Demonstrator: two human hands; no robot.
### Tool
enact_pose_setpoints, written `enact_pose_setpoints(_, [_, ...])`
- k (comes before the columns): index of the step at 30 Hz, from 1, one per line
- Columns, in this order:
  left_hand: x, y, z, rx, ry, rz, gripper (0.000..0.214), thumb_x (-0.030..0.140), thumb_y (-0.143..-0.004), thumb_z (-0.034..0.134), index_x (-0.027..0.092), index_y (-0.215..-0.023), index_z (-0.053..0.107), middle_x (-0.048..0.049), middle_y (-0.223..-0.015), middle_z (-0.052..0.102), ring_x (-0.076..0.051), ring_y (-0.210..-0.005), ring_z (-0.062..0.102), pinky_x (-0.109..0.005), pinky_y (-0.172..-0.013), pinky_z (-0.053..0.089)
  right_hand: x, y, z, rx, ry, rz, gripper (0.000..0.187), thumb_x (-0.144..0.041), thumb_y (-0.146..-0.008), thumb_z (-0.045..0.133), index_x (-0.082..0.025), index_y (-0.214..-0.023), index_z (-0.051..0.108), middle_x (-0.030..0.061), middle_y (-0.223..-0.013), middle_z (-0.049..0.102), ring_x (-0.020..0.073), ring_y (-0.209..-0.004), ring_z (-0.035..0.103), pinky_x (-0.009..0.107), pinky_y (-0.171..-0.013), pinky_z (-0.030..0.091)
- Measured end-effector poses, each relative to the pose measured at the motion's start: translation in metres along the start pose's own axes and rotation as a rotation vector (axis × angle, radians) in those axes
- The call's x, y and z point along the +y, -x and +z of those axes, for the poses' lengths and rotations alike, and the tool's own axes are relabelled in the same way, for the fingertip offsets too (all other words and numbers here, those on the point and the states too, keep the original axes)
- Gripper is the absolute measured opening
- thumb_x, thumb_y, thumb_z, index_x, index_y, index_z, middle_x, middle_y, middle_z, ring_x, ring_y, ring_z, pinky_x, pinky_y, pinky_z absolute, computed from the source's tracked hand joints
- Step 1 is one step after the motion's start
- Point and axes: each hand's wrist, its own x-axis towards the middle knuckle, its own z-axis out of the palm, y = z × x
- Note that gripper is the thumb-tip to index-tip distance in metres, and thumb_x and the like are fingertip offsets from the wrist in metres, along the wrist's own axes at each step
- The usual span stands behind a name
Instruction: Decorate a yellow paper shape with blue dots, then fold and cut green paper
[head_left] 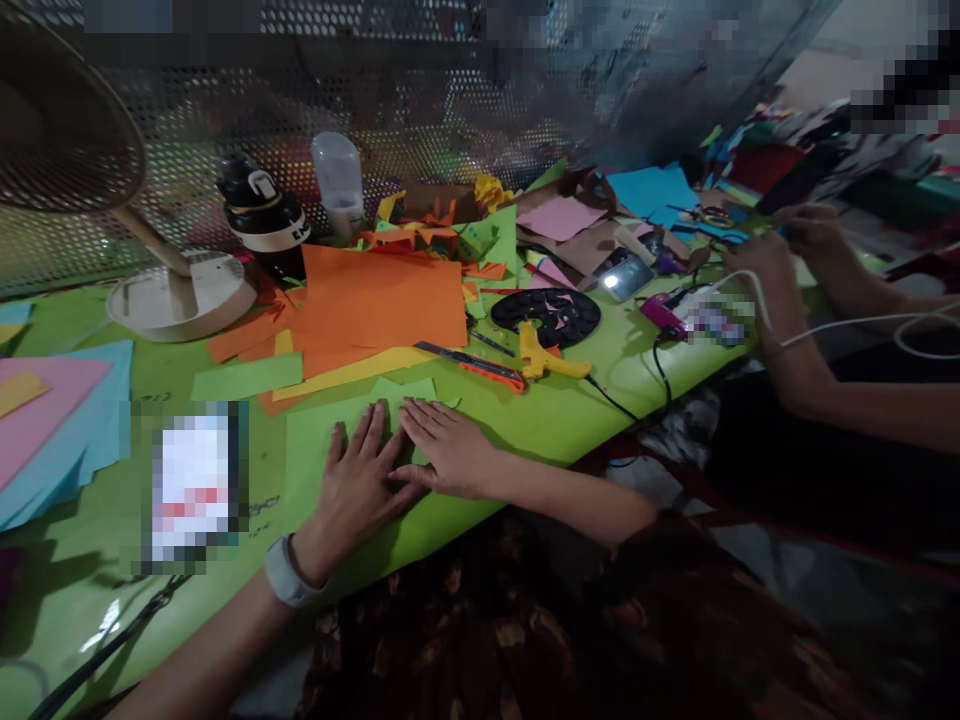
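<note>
My left hand (364, 475) lies flat with its fingers spread on a sheet of green paper (304, 450) near the table's front edge. Beside it, touching its thumb side, my right hand (442, 445) rests flat on the same paper, fingers stretched out. Neither hand grips anything. Just beyond them lie an orange box cutter (480, 368) and a yellow hot glue gun (547, 358). A large orange paper sheet (386, 300) covers the table behind, with a light green strip (247, 376) at its left. Parts of the green sheet are hidden under my hands.
A fan (184, 295), a black bottle (266, 220) and a clear container (337, 180) stand at the back left. Pink and blue papers (105, 420) and a blurred phone (191, 490) lie left. Another person's hands (772, 260) work at right, near a cable (825, 330) and a black palette (546, 317).
</note>
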Motion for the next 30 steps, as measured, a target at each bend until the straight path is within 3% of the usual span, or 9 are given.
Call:
enact_pose_setpoints(11, [0.002, 0.001, -0.002, 0.0, 0.006, -0.009, 0.078, 0.061, -0.088, 0.047, 0.017, -0.151, 0.034, -0.0213, -0.159, 0.023, -0.037, -0.146, 0.023, -0.063, -0.113, 0.019, -0.005, 0.004, -0.002, 0.107, 0.074, 0.08, 0.082, -0.067, -0.094, 0.028, -0.001, -0.135, 0.053, 0.0219, -0.145, 0.048, 0.0316, -0.137, 0.041, 0.045, -0.118, 0.025])
enact_pose_setpoints(15, [0.004, 0.0, -0.001, 0.023, 0.016, -0.023, 0.084, 0.065, -0.087, 0.043, 0.013, -0.152, 0.031, -0.0209, -0.158, 0.026, -0.035, -0.146, 0.024, -0.061, -0.115, 0.017, -0.004, -0.005, -0.008, 0.128, 0.1, 0.049, 0.068, -0.061, -0.097, 0.033, -0.004, -0.122, 0.062, 0.0205, -0.127, 0.062, 0.0308, -0.118, 0.053, 0.044, -0.105, 0.036])
enact_pose_setpoints(20, [0.008, -0.002, -0.003, -0.008, -0.008, -0.056, 0.095, 0.077, -0.083, 0.037, 0.009, -0.149, 0.035, -0.0226, -0.158, 0.024, -0.037, -0.147, 0.022, -0.061, -0.116, 0.013, 0.015, -0.035, -0.026, 0.014, 0.0, 0.161, 0.032, -0.039, -0.1, 0.044, -0.018, -0.099, 0.068, 0.0087, -0.099, 0.07, 0.0239, -0.096, 0.059, 0.039, -0.085, 0.041])
enact_pose_setpoints(25, [0.009, -0.002, -0.005, -0.043, -0.013, -0.07, 0.097, 0.078, -0.083, 0.035, 0.011, -0.153, 0.027, -0.0219, -0.159, 0.021, -0.036, -0.148, 0.018, -0.06, -0.116, 0.011, 0.044, -0.06, -0.03, -0.214, -0.231, 0.16, 0.028, -0.043, -0.095, 0.054, -0.021, -0.085, 0.069, 0.0026, -0.085, 0.072, 0.0191, -0.083, 0.062, 0.035, -0.08, 0.038])
enact_pose_setpoints(30, [0.011, -0.002, -0.008, -0.031, -0.004, -0.065, 0.092, 0.075, -0.084, 0.037, 0.016, -0.153, 0.028, -0.0204, -0.16, 0.018, -0.036, -0.148, 0.018, -0.061, -0.116, 0.012, 0.056, -0.053, -0.033, -0.218, -0.27, 0.165, 0.025, -0.04, -0.093, 0.06, -0.02, -0.085, 0.071, 0.0032, -0.086, 0.072, 0.0181, -0.084, 0.061, 0.032, -0.078, 0.036])
